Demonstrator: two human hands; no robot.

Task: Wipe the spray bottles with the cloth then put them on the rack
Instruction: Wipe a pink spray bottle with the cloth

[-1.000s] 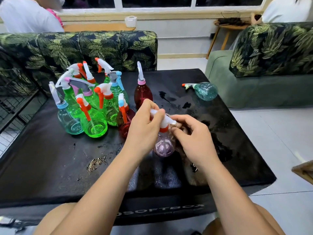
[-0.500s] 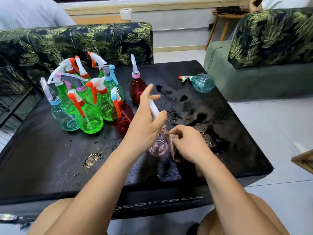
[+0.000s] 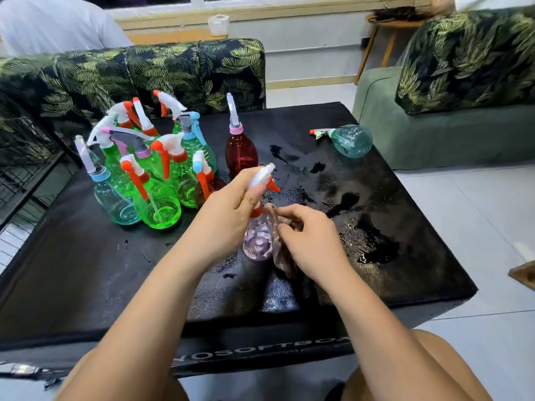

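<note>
My left hand [image 3: 228, 215] grips the white and orange spray head of a pale purple spray bottle [image 3: 258, 241], held upright just above the black table [image 3: 86, 270]. My right hand [image 3: 311, 241] presses a brownish cloth [image 3: 282, 257] against the bottle's right side. A cluster of several green and blue spray bottles [image 3: 150, 180] stands at the back left. A dark red bottle [image 3: 241, 153] stands alone behind my hands. A teal bottle [image 3: 348, 140] lies on its side at the back right.
Wet patches [image 3: 367, 238] spread over the right half of the table. A leaf-patterned sofa [image 3: 139, 73] runs behind it, and another sofa [image 3: 463, 91] sits to the right. A black wire rack [image 3: 23, 163] is at the far left. A person sits behind the sofa.
My left hand has shifted its grip up on the spray head and the nozzle now points away to the right. My right hand and the cloth moved along the bottle's side.
</note>
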